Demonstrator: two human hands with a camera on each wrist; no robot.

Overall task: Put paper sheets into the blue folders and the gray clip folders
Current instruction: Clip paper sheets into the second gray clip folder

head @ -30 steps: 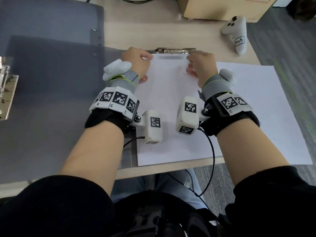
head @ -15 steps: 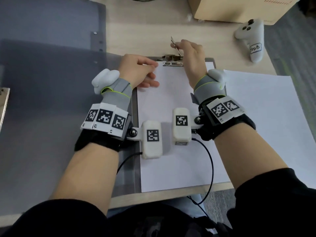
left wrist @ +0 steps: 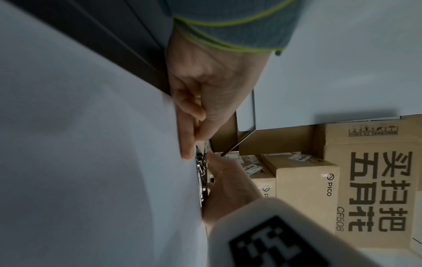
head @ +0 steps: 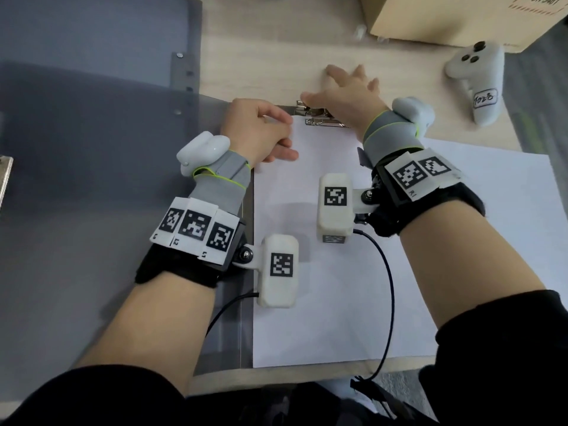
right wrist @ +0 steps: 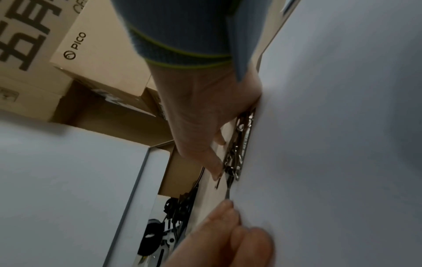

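Note:
A white paper sheet (head: 307,272) lies on the gray clip folder (head: 247,302), with its top edge under the metal clip (head: 319,121). My left hand (head: 261,130) rests on the sheet's top left corner; a straight finger (left wrist: 186,144) presses the paper beside the clip (left wrist: 200,173). My right hand (head: 347,90) lies spread over the clip, with straight fingers reaching past it onto the table. In the right wrist view its fingertip (right wrist: 217,173) touches the clip's (right wrist: 239,144) lever, which lies flat.
More white paper (head: 507,210) lies to the right, partly under my right wrist. Translucent folders (head: 92,149) cover the table's left side. A white controller (head: 473,84) and a cardboard box (head: 445,16) stand at the back right. The table's front edge (head: 307,376) is close.
Half a second ago my right hand held the clip's lever raised. The lever now lies flat and that hand has spread open over it. The left hand stayed on the sheet's corner.

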